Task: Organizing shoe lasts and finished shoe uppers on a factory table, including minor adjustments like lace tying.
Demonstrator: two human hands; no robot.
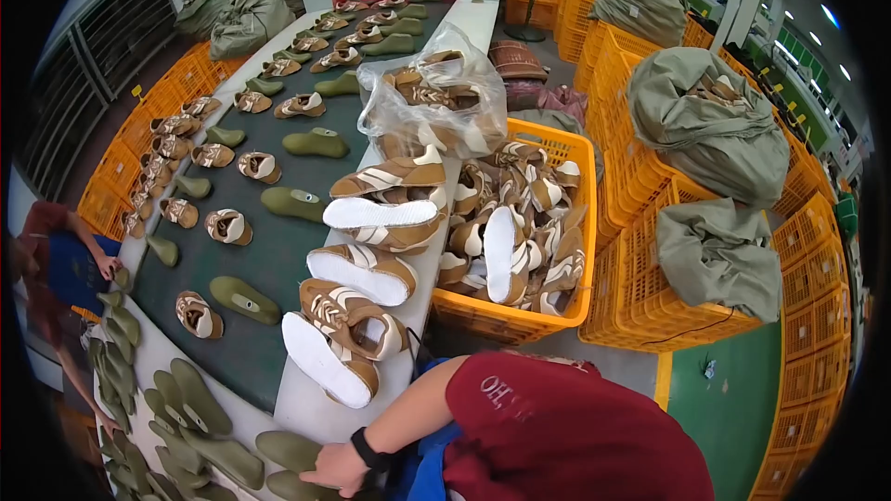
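My right hand [340, 469], with a black band on its wrist, reaches in at the bottom onto dark green shoe lasts. Its fingers close over the end of one last [286, 450], and a second last [295, 486] lies just below them; the fingertips are partly hidden. My left hand is out of view. Left of my hand, several more lasts [200, 399] lie bunched on the white table end. Beyond my forearm, brown and white sneakers with white soles [332, 357] rest on their sides in a row along the white ledge.
A dark green belt [251, 269] carries paired shoes and lasts. An orange crate [506, 315] full of sneakers stands right of the ledge, beside a clear bag of shoes [436, 97]. Stacked crates [631, 269] with green cloth line the right. A co-worker [70, 260] handles lasts at far left.
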